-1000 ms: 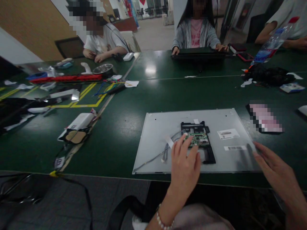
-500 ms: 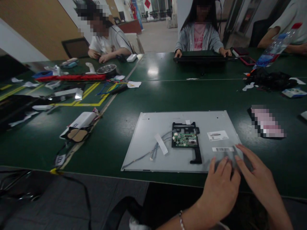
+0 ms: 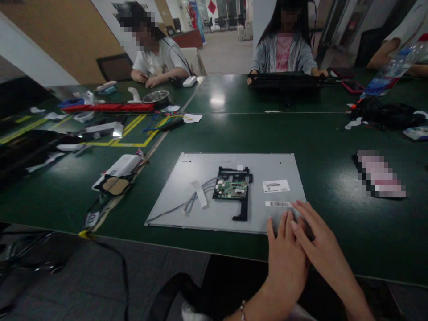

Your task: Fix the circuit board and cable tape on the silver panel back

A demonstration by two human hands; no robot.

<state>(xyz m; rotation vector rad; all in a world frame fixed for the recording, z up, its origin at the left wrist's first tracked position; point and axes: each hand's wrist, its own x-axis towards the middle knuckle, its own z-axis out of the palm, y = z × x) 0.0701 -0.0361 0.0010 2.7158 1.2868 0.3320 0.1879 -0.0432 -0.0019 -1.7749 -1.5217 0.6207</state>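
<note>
A flat grey metal panel [image 3: 174, 187], like the back of a display, lies on the green table. Mounted on it is a black bracket [image 3: 244, 209] with a green circuit board [image 3: 230, 189]. Grey cables [image 3: 190, 203] run to its left corner under a strip of white tape [image 3: 199, 195]. My left hand [image 3: 287, 254], with a bracelet at the wrist, rests its spread fingers at the panel's near right corner. Partly overlapping it, my right hand [image 3: 323, 243] has its fingers stretched over the right edge beside a barcode label [image 3: 277, 204]. Neither hand wraps around anything.
A pink-screened phone [image 3: 381, 174] lies to the right. At left sits a white battery-like pack [image 3: 122, 171] with a black cable over the table edge. Across the table, a person holds a black flat frame [image 3: 287, 82]; a plastic bottle [image 3: 389, 71] stands near a black bag.
The panel has slid left across the table, with both my hands moving along at its right corner. My right hand has drawn closer over my left. The whole view has shifted slightly.
</note>
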